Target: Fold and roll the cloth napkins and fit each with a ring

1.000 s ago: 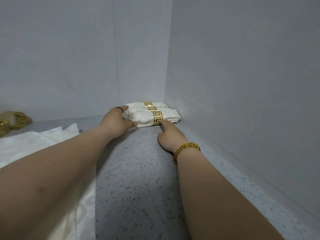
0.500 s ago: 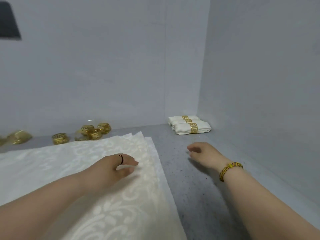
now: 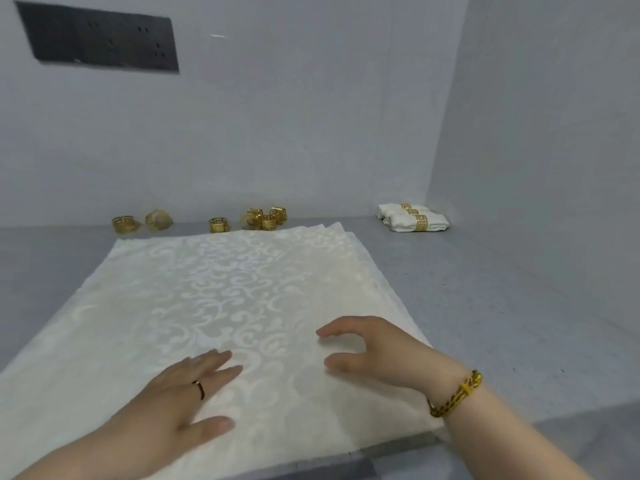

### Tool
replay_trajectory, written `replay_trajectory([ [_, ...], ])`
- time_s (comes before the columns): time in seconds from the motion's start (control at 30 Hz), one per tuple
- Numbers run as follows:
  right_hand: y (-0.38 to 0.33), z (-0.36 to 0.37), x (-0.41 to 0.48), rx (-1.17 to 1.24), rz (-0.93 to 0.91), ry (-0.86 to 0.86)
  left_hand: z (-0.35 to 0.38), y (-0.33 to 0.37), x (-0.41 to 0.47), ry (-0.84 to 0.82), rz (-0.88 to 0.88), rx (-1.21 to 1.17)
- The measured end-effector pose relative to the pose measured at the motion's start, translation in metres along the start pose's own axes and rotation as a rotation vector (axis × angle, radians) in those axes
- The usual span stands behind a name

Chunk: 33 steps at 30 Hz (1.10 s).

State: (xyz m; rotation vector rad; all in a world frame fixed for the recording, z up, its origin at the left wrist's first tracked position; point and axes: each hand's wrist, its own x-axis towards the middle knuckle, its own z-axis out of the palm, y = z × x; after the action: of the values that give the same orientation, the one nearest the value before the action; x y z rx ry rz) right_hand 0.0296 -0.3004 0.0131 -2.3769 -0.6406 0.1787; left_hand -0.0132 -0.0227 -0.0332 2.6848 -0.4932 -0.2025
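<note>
A stack of flat white damask napkins lies spread on the grey counter in front of me. My left hand rests flat on the top napkin near its front edge, fingers straight. My right hand hovers over the napkin's right side with fingers loosely curved, holding nothing. Three rolled napkins with gold rings lie in the far right corner. Several loose gold rings stand along the back wall, two more gold rings further left.
Grey walls close the counter at the back and right. A dark socket panel is set in the back wall, upper left. The counter's front edge runs just under the napkins' near edge.
Both hands have drawn back from the rolled napkins in the corner to the flat stack. My view has swung left and down onto the napkins.
</note>
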Motion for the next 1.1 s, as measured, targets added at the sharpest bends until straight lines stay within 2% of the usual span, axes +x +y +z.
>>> replay_trajectory([
  [0.07,-0.013,0.022,-0.009,-0.011,-0.055,-0.062,-0.002,0.011,-0.009,-0.03,-0.016,0.063],
  [0.13,-0.018,0.043,-0.015,-0.055,-0.122,-0.093,0.004,0.007,-0.011,0.061,0.033,0.122],
  [0.23,-0.019,0.065,-0.02,-0.096,-0.195,-0.073,0.007,0.004,-0.009,0.101,0.018,0.079],
  [0.5,-0.017,0.076,-0.023,0.064,-0.135,0.042,0.008,0.008,-0.025,0.217,0.05,-0.149],
  [0.9,-0.012,0.077,-0.02,0.133,-0.124,0.031,0.012,0.009,-0.031,0.148,0.103,-0.376],
  [1.0,-0.011,0.077,-0.02,0.107,-0.147,0.074,0.007,0.008,-0.032,0.138,0.096,-0.26],
  [1.1,-0.01,0.077,-0.024,0.062,-0.17,0.132,0.001,0.006,-0.039,0.229,0.069,-0.06],
])
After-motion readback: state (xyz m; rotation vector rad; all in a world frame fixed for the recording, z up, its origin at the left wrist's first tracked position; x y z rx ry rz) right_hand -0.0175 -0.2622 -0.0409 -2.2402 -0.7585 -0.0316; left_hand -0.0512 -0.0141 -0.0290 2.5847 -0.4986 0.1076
